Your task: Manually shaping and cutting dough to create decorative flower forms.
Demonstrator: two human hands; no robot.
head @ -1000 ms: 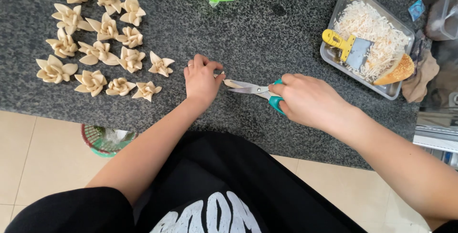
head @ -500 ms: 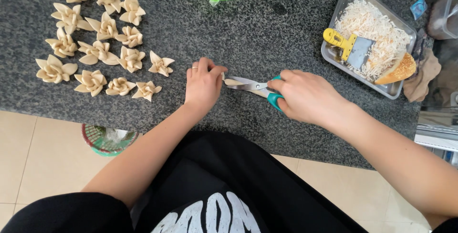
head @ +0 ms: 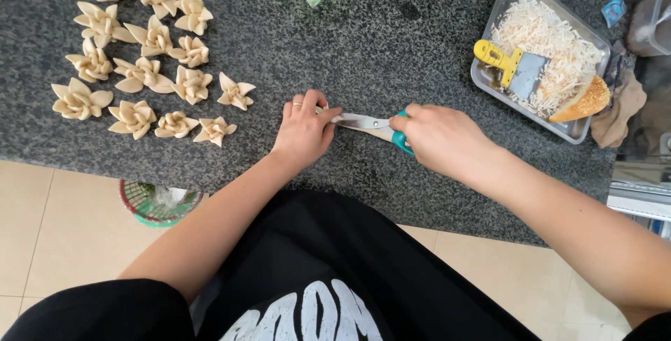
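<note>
Near the counter's front edge, your right hand (head: 447, 142) is closed round the teal-handled scissors (head: 374, 126), blades low over the dark granite counter (head: 377, 47). Your left hand (head: 305, 131) has its fingers curled down over something small at the blade tips — what it pins is hidden, though it is likely a dough piece like the pale dough flowers (head: 143, 58) well to the left. Keep the left fingertips behind the blades and snip short — shallow cuts suit soft dough. Compared with half a second ago, both hands sit almost where they were; the scissors have barely moved.
</note>
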